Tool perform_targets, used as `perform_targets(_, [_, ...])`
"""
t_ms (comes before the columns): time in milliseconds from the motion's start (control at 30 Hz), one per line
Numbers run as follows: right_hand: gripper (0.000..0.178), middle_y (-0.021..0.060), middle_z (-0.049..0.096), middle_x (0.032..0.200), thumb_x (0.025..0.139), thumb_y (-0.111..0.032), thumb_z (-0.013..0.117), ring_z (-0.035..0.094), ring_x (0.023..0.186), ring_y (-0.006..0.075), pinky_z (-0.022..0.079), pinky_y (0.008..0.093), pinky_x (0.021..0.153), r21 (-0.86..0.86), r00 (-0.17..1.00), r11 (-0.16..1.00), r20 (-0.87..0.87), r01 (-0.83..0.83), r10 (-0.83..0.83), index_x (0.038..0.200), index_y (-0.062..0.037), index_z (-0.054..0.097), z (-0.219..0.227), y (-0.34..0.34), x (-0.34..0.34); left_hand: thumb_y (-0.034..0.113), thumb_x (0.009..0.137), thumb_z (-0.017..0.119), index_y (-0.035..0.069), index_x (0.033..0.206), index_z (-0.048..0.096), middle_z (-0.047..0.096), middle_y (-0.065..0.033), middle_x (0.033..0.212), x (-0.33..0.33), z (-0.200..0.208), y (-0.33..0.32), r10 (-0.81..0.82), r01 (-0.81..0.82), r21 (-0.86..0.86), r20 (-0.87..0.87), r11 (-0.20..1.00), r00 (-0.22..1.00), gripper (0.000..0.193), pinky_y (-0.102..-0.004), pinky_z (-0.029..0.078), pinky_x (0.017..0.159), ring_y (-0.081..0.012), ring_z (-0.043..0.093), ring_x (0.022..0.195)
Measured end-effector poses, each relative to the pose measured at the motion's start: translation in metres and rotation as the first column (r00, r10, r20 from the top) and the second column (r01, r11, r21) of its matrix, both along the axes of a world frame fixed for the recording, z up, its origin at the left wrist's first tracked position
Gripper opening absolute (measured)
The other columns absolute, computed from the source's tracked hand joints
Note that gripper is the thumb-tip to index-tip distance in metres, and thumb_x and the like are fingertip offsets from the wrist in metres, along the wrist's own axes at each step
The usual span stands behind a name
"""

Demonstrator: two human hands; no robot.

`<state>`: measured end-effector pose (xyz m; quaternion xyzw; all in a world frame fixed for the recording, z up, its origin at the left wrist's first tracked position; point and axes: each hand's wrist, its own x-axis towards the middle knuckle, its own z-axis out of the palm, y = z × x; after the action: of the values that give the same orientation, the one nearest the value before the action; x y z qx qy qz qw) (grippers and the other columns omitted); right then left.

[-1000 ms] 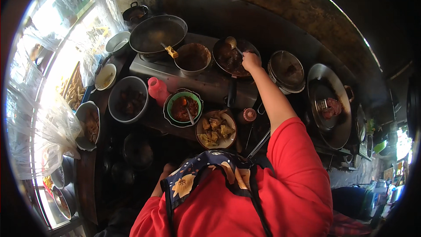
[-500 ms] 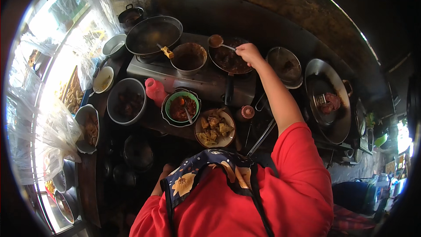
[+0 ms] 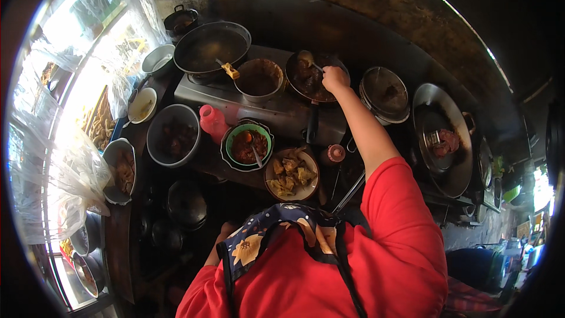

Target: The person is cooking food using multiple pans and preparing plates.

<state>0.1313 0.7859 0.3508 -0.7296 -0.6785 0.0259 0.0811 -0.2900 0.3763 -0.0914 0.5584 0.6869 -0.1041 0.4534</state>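
Note:
My right hand (image 3: 335, 79) is closed around the handle of a ladle (image 3: 305, 58). The ladle's bowl is over the left back part of a black frying pan (image 3: 312, 121) on the stove. Dark brown sauce with lumps (image 3: 309, 80) fills the pan, and its long handle points toward me. Left of it stands a saucepan (image 3: 259, 98) with brown sauce stuck to its inner wall. Low by the apron (image 3: 250, 247) is my left hand (image 3: 226, 229), mostly in shadow; its fingers cannot be made out.
On the stove's left stands a large wok (image 3: 203, 72) with spatula across its rim. In front are a pink bottle (image 3: 213, 121), a green bowl (image 3: 231, 162) of red sauce and a plate (image 3: 308, 191) of fried pieces. Rightward are a strainer (image 3: 384, 85) and an oval pan (image 3: 462, 168).
The ladle, earlier level and full of brown sauce at the pan's left rim, has moved right over the pan and its bowl looks tipped. My right hand has come slightly nearer me.

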Motion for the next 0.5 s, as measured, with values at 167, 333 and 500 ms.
perform_targets(167, [0.022,0.0148,0.061,0.096,0.076,-0.011,0.049,0.057,0.093,0.0309,0.047,0.0397,0.077,-0.005,0.997,0.998,0.04,0.063,-0.063,0.094,-0.0103,0.061,0.001,0.008,-0.002,0.038,0.075,0.053,0.009,0.095,0.063,0.059,-0.0163,0.103,-0.005,-0.007,-0.013,0.04,-0.04,0.0,0.01,0.999,0.999,0.037,-0.037,0.044,0.083,-0.0286,0.055,0.1])
perform_targets(333, [0.019,0.0155,0.063,0.085,0.074,-0.012,0.053,0.062,0.076,0.0309,0.05,0.0396,0.062,0.132,0.996,0.988,-0.012,-0.082,0.084,0.091,-0.0106,0.062,-0.015,0.01,0.024,0.038,0.075,0.053,0.009,0.095,0.063,0.059,-0.0162,0.102,-0.003,-0.007,-0.004,0.047,-0.047,0.026,0.017,0.999,0.999,0.036,-0.0369,0.044,0.083,-0.0283,0.055,0.1])
perform_targets(500, [0.01,-0.0042,0.03,0.046,0.08,-0.013,0.052,0.022,0.035,0.0064,0.019,0.0232,0.033,-0.624,0.45,0.782,-0.703,-0.019,-0.55,0.084,-0.0082,0.06,0.005,0.015,0.054,0.038,0.075,0.053,0.009,0.094,0.063,0.06,-0.0162,0.101,0.009,-0.002,0.014,0.029,-0.03,0.023,0.032,0.999,0.999,0.037,-0.0368,0.045,0.082,-0.028,0.055,0.1])
